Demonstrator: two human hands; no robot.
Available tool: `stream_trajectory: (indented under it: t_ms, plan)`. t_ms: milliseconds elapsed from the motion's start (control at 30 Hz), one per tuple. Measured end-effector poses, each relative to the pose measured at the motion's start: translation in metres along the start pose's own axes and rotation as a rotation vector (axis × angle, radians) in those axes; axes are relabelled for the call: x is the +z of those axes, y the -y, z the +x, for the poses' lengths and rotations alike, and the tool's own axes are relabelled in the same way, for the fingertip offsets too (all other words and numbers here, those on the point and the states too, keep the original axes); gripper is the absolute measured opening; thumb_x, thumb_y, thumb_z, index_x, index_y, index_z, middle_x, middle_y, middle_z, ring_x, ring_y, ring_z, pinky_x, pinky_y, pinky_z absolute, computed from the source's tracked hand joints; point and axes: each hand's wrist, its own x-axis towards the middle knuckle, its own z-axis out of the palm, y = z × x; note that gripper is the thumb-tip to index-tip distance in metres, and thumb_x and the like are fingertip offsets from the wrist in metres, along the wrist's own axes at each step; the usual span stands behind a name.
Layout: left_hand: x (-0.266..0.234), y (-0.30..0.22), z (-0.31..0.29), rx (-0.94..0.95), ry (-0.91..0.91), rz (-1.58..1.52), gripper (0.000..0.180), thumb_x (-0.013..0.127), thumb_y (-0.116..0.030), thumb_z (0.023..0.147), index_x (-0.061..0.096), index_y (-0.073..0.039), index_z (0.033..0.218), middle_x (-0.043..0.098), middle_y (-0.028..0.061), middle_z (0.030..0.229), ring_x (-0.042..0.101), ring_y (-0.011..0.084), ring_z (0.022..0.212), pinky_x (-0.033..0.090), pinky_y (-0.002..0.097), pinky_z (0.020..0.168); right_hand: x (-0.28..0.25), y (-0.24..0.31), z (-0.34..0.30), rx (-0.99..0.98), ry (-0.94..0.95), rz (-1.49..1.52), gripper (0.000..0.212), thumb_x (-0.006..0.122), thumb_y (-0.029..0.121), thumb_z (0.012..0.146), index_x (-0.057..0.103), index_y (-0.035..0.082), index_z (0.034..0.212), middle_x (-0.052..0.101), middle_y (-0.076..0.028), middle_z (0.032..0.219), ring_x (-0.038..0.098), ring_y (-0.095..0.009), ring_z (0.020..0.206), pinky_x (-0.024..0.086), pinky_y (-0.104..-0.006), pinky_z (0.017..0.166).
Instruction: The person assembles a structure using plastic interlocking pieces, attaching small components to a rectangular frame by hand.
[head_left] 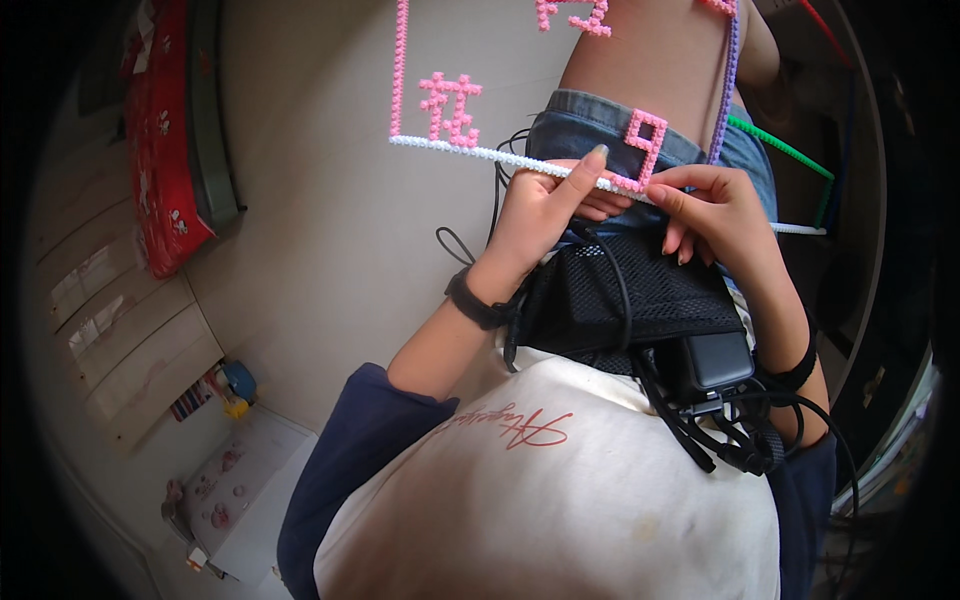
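Note:
A beaded frame lies over my lap. Its near side is a white beaded strip [480,153], its left side a pink beaded strip [400,60], and its right side a purple beaded strip [727,80]. Pink beaded character-like shapes [458,108] stand along the white strip; one with a square loop [658,140] is by its right end. My left hand [550,210] is closed on the white strip, thumb on top and fingers beneath. With thumb and forefinger, my right hand [715,205] pinches the strip's right end, beside the looped shape; its other fingers curl below.
Green beaded strip [785,145] and another white strip [800,230] show right of my thigh. A black mesh pouch [650,290] with cables and a black box [715,360] rests at my waist. Red patterned fabric [165,150] and a pale box [245,480] are at left.

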Motion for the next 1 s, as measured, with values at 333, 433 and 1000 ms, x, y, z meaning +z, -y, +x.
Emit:
stream_trajectory:
  t_ms: [333,433,1000]
  plan:
    - [0.008,-0.003,-0.005,0.054,-0.009,0.069,0.037,0.059,-0.032,0.093,0.069,0.003,0.085,0.069,0.0092,0.075,0.065,0.011,0.067,0.051,0.0209,0.062,-0.004,0.002,-0.014,-0.109,-0.049,-0.091,0.019,0.068,0.017,0.086,0.069,0.001,0.096,0.063,-0.004,0.06,0.057,-0.008,0.047,0.038,-0.0185,0.041]
    - [0.01,-0.018,-0.006,0.058,0.015,0.096,0.035,0.057,-0.03,0.094,0.069,0.001,0.084,0.069,0.0104,0.075,0.067,0.0126,0.068,0.05,0.0204,0.062,-0.004,0.0,-0.023,-0.425,-0.187,-0.37,0.017,0.074,0.012,0.077,0.069,0.003,0.091,0.06,-0.004,0.063,0.055,-0.009,0.052,0.039,-0.0218,0.047]
    - [0.011,-0.102,-0.015,0.193,0.105,0.111,0.038,0.054,-0.034,0.093,0.068,0.001,0.087,0.068,0.0088,0.071,0.064,0.0112,0.063,0.047,0.0196,0.058,0.015,0.031,-0.025,-1.341,-0.817,-0.884,0.028,0.08,0.009,0.067,0.063,0.005,0.089,0.067,-0.006,0.082,0.064,-0.022,0.076,0.046,-0.0298,0.067]
